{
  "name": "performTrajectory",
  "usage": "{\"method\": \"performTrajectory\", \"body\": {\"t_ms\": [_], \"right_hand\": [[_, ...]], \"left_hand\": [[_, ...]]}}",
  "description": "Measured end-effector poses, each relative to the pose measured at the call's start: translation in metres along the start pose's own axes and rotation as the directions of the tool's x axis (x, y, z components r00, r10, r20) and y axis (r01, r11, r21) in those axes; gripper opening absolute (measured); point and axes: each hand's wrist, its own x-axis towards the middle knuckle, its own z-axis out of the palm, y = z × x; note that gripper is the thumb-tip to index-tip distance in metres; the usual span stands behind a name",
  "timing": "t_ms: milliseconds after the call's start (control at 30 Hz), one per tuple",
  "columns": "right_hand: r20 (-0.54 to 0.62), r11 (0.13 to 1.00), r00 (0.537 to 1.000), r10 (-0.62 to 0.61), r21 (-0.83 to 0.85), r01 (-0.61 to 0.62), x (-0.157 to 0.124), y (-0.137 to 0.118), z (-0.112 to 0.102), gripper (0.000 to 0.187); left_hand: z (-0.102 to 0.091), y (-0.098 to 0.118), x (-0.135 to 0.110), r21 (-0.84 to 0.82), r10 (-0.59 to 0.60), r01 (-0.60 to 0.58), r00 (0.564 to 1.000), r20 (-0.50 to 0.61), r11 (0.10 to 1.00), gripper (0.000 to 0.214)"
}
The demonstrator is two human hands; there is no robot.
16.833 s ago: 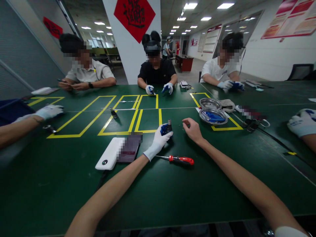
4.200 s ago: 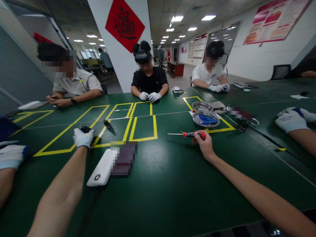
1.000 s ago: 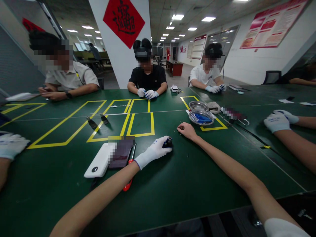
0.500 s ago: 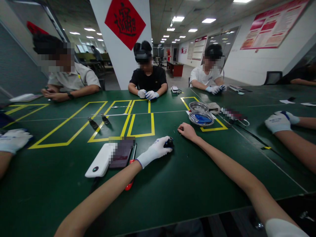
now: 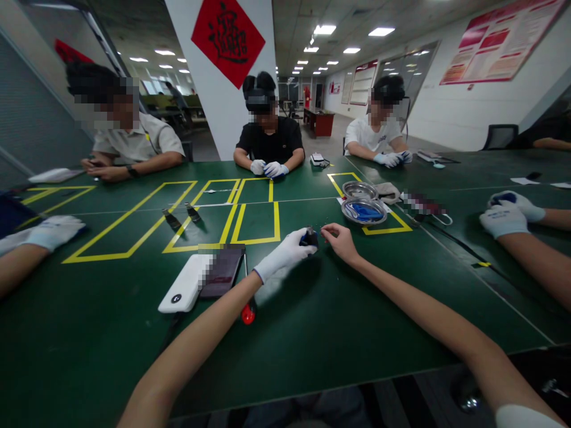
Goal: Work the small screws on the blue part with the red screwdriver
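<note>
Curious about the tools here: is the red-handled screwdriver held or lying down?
Lying down: the screwdriver rests on the green table, partly hidden by the left forearm.

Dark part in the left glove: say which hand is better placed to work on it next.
Probably the right hand: it is bare, its fingertips close beside the dark part, while the gloved left hand grips it.

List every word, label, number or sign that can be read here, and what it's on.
"招財進寶", probably, brushed as one merged character: red diamond sign on the pillar.
Red-and-white wall poster: rows of text, too blurred to read.
Framed board on the far wall: too small to read.
White shirt across the table: chest print, too blurred.
Left hand, gloved: no legible print.
No numbers or brands legible.
</note>
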Motion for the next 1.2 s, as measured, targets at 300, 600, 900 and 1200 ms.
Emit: {"method": "performTrajectory", "body": {"t_ms": [300, 600, 900, 1200], "right_hand": [[0.041, 0.995, 0.999, -0.003, 0.103, -0.001, -0.024, -0.02, 0.023, 0.022], [-0.011, 0.999, 1.0, 0.001, 0.047, -0.001, -0.024, -0.017, 0.018, 0.022], [0.116, 0.984, 0.982, -0.146, -0.084, 0.156, -0.029, -0.021, 0.023, 0.013], [0.213, 0.961, 0.954, -0.209, -0.136, 0.241, -0.029, -0.022, 0.021, 0.015]], "left_hand": [[0.001, -0.042, -0.001, -0.336, -0.183, 0.18, 0.983, 0.024, 0.924, 0.044], [0.002, -0.034, 0.005, -0.215, -0.126, 0.113, 0.991, -0.046, 0.97, 0.04], [-0.001, -0.041, -0.008, -0.203, -0.158, 0.154, 0.987, -0.006, 0.967, 0.042], [0.001, -0.056, -0.004, -0.295, -0.115, 0.108, 0.993, -0.004, 0.949, 0.044]]}}
